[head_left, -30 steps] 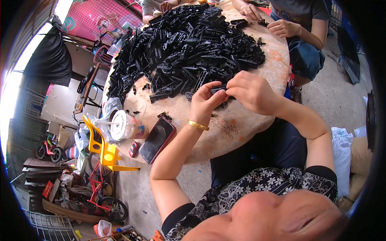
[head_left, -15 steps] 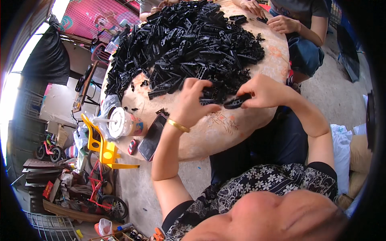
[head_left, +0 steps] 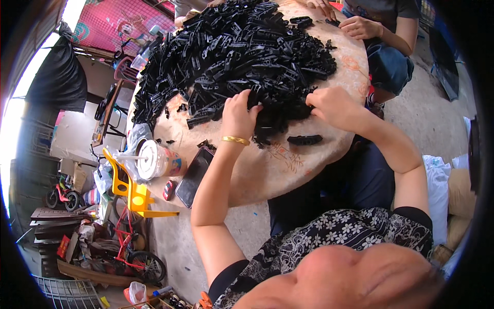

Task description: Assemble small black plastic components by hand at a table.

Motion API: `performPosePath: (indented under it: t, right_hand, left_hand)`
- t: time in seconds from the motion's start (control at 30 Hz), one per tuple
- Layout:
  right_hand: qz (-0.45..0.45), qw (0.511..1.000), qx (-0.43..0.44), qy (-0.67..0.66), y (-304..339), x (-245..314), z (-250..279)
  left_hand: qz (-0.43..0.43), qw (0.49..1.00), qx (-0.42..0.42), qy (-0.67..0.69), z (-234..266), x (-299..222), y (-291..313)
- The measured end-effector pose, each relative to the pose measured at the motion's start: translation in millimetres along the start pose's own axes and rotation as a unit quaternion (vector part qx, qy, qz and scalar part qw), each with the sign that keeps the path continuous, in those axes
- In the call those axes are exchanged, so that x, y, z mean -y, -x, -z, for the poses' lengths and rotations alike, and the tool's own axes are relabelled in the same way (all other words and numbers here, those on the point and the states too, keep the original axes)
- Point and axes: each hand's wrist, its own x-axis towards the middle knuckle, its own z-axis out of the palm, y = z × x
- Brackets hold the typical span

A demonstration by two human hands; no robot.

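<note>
A big heap of long black plastic pieces (head_left: 231,51) covers much of the round table. At the near edge of the heap, my left hand (head_left: 237,116), with a gold bangle at its wrist, has its fingers and thumb closed round a black plastic piece (head_left: 253,97). My right hand (head_left: 334,106) reaches in at the heap's right edge, thumb and fingertips pinched together over small black parts; what they grip is too small to make out. One long oval black piece (head_left: 304,139) lies apart on the tabletop, nearer to me than my right hand.
Left of my left forearm are a phone (head_left: 195,177), a small red object (head_left: 169,189) and a lidded cup with a straw (head_left: 160,159). A yellow chair (head_left: 136,195) stands by the table. Across the table, another person's hands (head_left: 360,27) handle black parts.
My right hand has let go of the long black piece, leaving it on the table, and moved up to the heap. My left hand moved up slightly and closed on a piece.
</note>
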Motion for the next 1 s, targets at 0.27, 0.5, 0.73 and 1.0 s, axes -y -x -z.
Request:
performPosePath:
  t: [0.27, 0.5, 0.73, 1.0]
  right_hand:
    - [0.037, 0.998, -0.043, -0.019, -4.0, 0.6, 2.3]
    - [0.081, 0.993, -0.037, -0.083, -3.5, -5.5, 5.3]
    - [0.081, 0.993, -0.038, -0.080, -5.9, 4.2, -4.4]
    - [0.036, 0.995, -0.053, -0.073, -0.5, 5.4, 8.7]
  left_hand:
    - [0.122, 0.930, -0.122, 0.324, 6.7, 6.1, -7.4]
    - [0.149, 0.717, 0.246, 0.635, 27.6, -39.8, 18.3]
    - [0.156, 0.805, 0.191, 0.540, -1.2, -18.6, 11.3]
    - [0.190, 0.679, 0.178, 0.686, -8.9, -17.8, 15.8]
